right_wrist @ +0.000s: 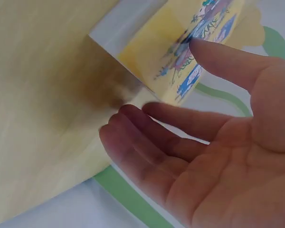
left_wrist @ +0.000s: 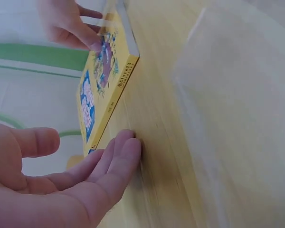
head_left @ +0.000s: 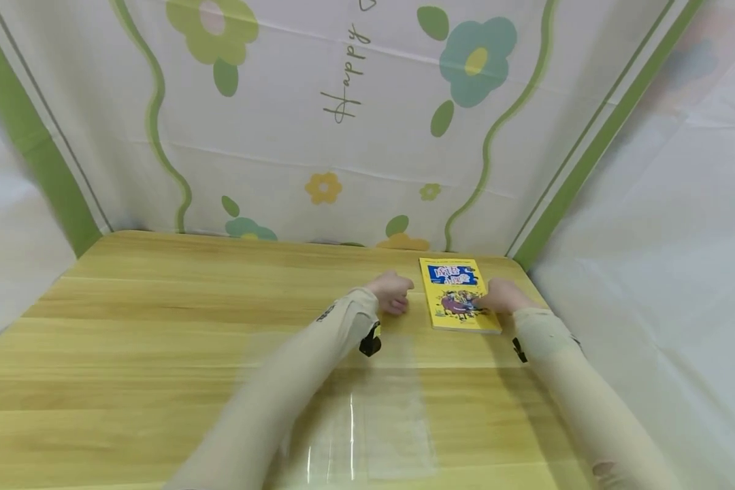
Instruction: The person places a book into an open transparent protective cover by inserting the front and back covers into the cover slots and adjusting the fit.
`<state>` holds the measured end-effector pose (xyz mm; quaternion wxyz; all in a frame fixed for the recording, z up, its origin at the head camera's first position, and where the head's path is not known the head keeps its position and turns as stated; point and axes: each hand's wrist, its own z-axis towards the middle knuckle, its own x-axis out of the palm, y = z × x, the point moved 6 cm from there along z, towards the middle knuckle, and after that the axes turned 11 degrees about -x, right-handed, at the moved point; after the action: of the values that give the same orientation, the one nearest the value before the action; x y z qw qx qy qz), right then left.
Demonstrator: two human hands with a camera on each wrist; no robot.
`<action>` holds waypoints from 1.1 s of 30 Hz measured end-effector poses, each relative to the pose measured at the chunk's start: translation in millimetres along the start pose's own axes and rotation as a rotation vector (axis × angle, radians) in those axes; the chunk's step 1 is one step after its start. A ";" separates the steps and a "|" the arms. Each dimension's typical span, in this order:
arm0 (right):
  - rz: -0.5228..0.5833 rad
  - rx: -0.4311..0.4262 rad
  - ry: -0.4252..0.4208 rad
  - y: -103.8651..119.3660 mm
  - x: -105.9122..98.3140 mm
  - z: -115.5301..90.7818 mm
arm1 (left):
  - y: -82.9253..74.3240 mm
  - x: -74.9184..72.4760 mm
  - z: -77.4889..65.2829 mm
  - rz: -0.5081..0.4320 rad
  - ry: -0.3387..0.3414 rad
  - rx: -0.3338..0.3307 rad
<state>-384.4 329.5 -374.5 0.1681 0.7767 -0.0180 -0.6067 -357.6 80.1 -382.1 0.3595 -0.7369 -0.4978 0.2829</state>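
Note:
A yellow paperback book [head_left: 436, 309] with a blue title panel and a cartoon picture lies near the far right corner of the wooden table. My right hand [head_left: 505, 295] grips its right edge; in the right wrist view the thumb [right_wrist: 218, 56] presses on the cover and the fingers [right_wrist: 147, 142] are bent at the edge. To the left of the book is my left hand [head_left: 393, 291], holding nothing. The left wrist view shows its thumb [left_wrist: 40, 142] apart from the bent fingers [left_wrist: 109, 166], with the fingertips low over the tabletop, close to the spine.
A translucent plastic sheet [head_left: 398, 422] lies on the wooden table [head_left: 128, 367] nearer my body. Behind the table hangs a white flowered curtain [head_left: 269, 129] with green borders, and a pale sheet [head_left: 661, 286] hangs along the right side.

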 end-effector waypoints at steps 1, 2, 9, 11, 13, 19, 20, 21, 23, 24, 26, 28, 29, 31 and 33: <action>-0.005 -0.001 0.010 -0.3 1.3 1.8 | 0.5 0.3 1.9 -0.012 -0.009 -0.007; -0.009 -0.001 0.019 -0.3 2.5 3.7 | 0.8 0.4 4.3 -0.030 -0.015 -0.014; 0.001 0.016 0.026 -2.4 5.2 10.4 | 1.7 7.0 20.1 -0.071 -0.100 -0.040; 0.014 0.022 0.020 -3.2 5.5 11.1 | 0.3 11.3 21.5 -0.065 -0.125 -0.040; 0.026 0.031 0.013 -4.4 5.8 10.9 | -1.6 17.0 21.8 -0.055 -0.138 -0.038; 0.056 0.037 -0.015 -7.1 5.7 10.9 | -3.2 29.4 23.5 -0.025 -0.183 -0.040; 0.062 0.043 -0.020 -7.8 5.9 10.9 | -2.8 30.1 24.5 -0.022 -0.191 -0.043; 0.068 0.055 -0.025 -8.9 6.5 11.3 | -2.6 30.4 25.5 -0.024 -0.197 -0.048; 0.082 0.067 -0.031 -10.2 6.9 11.4 | -2.7 30.9 28.0 -0.045 -0.198 -0.059; 0.088 0.071 -0.033 -10.6 7.1 11.5 | -2.6 30.8 29.5 -0.067 -0.197 -0.071; 0.097 0.081 -0.036 -10.9 7.4 11.9 | -2.7 30.6 31.6 -0.103 -0.200 -0.093; 0.103 0.085 -0.037 -10.2 7.5 12.1 | -3.1 30.3 33.1 -0.133 -0.209 -0.114; 0.105 0.087 -0.038 -9.9 7.4 12.3 | -3.5 30.4 33.3 -0.140 -0.215 -0.121; 0.110 0.099 -0.042 -9.5 7.4 12.5 | -4.3 31.0 33.4 -0.138 -0.225 -0.127; 0.115 0.105 -0.044 -8.9 7.2 12.3 | -5.0 31.6 33.5 -0.135 -0.236 -0.125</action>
<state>-395.7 333.3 -386.3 0.1613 0.7687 -0.0983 -0.6111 -375.4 119.2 -399.4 0.2701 -0.6843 -0.6017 0.3112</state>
